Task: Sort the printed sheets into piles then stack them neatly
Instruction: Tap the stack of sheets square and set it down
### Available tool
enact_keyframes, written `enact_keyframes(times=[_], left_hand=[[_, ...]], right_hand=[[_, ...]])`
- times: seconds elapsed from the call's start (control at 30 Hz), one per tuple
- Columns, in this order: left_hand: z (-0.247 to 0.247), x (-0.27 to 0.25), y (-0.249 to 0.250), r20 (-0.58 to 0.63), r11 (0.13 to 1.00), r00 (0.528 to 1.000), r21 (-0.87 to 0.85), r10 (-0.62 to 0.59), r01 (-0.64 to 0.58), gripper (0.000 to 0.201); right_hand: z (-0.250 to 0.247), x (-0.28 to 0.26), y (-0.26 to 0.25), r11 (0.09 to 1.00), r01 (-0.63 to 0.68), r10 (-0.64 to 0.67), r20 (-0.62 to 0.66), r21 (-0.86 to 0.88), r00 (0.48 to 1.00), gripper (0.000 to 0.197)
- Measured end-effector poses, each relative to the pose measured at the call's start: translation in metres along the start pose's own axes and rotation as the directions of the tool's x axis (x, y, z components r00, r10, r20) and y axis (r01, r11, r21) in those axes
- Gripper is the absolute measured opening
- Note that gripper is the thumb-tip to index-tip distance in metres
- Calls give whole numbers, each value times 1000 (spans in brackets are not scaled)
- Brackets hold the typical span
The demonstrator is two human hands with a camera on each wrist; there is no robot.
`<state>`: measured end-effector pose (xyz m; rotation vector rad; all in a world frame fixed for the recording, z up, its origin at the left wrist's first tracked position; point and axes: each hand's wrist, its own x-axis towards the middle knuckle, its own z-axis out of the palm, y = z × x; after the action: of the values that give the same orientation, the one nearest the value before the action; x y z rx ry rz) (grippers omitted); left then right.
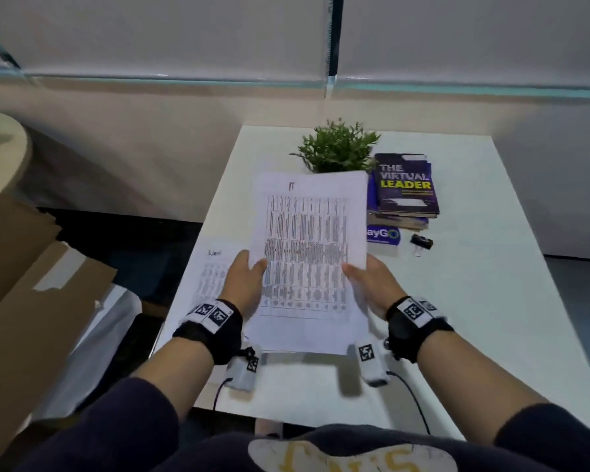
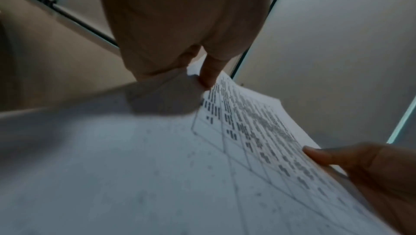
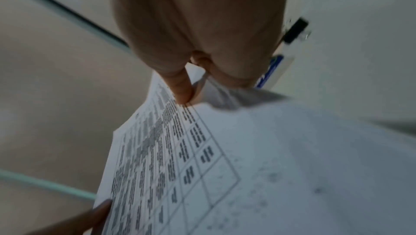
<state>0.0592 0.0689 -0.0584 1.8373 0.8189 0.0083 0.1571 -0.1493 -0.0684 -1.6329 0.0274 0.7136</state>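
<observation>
I hold a bundle of printed sheets [image 1: 307,253], white with a dense table, raised above the white table [image 1: 474,301]. My left hand [image 1: 249,277] pinches its left edge, thumb on top. My right hand [image 1: 372,281] pinches the right edge the same way. The left wrist view shows the sheets [image 2: 247,141] with my left thumb [image 2: 209,75] on them and the right hand's thumb [image 2: 326,155] at the far edge. The right wrist view shows the sheets [image 3: 180,149] under my right thumb [image 3: 182,89]. Another printed sheet [image 1: 212,274] lies flat on the table's left edge.
A small green plant [image 1: 336,148] stands at the back of the table. Right of it is a stack of books [image 1: 404,189], a blue-labelled card [image 1: 384,235] and a black binder clip [image 1: 421,241]. Cardboard boxes [image 1: 31,284] stand on the floor at the left.
</observation>
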Motion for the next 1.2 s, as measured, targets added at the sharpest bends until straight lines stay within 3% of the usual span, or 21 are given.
enact_keyframes(times=[0.13,0.23,0.3,0.37,0.5,0.57,0.7,0.8,0.97,1.0,1.07,1.2], left_hand=[[-62,34,-45,-93,993,995,117,-16,27,28],[-96,54,-75,-128,980,990,182,-57,80,20],[-108,63,-93,-130,966,985,221,-111,138,15],[-111,72,-113,-117,938,979,289,-165,193,22],[-108,85,-135,-108,785,964,563,-242,260,37],[-106,88,-136,-135,734,949,606,-285,307,42],[-106,94,-144,-143,779,929,510,-341,365,54],[-110,97,-149,-81,832,902,359,-424,423,57],[-103,84,-147,44,833,873,325,-486,448,51],[-99,83,-148,42,835,875,326,-482,444,53],[-90,77,-145,9,856,874,207,-487,474,63],[-68,70,-127,34,919,922,106,-386,380,61]], right_hand=[[82,21,20,982,-60,74,74,-177,994,17],[130,41,40,928,-98,129,62,-360,990,50],[153,51,50,890,-128,167,50,-438,985,44],[169,59,63,846,-158,189,10,-509,982,28],[183,66,78,687,-220,216,-95,-693,972,45],[185,69,82,707,-227,238,-78,-669,968,37],[187,74,83,773,-283,276,-101,-568,956,27],[189,72,80,822,-372,347,-139,-431,928,32],[185,58,79,767,-430,445,-88,-477,891,32],[184,56,78,750,-425,452,-77,-507,889,32],[177,54,79,727,-423,446,-97,-541,890,48],[154,41,76,791,-421,413,-119,-445,903,61]])
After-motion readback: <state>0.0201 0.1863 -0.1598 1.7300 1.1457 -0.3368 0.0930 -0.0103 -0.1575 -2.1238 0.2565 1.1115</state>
